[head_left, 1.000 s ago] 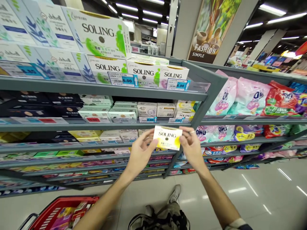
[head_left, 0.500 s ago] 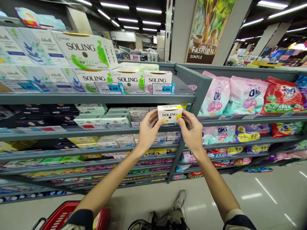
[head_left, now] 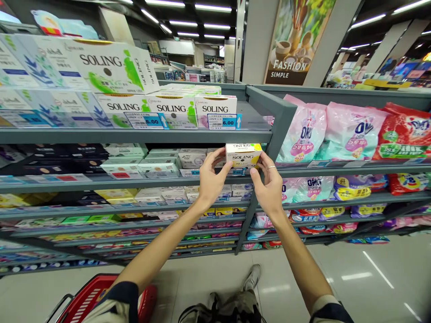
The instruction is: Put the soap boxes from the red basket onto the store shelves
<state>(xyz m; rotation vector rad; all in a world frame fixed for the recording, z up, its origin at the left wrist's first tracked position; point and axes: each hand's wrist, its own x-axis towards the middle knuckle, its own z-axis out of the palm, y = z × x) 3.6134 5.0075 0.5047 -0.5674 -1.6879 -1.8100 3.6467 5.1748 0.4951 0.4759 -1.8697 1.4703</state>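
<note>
Raised since the earliest frame, the SOLING box (head_left: 243, 158) is at the right end of the second shelf (head_left: 134, 185), by its front edge. Left hand (head_left: 212, 181) and right hand (head_left: 270, 186) clamp its opposite sides, thumbs nearest the viewer.

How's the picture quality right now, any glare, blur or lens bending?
Head view: bright streaks of ceiling light reflect off the floor; the shelf rails tilt and spread in a wide-angle way; SOLING on the box between the hands reads clearly, while small packs on the lowest shelves look smeared.
</note>
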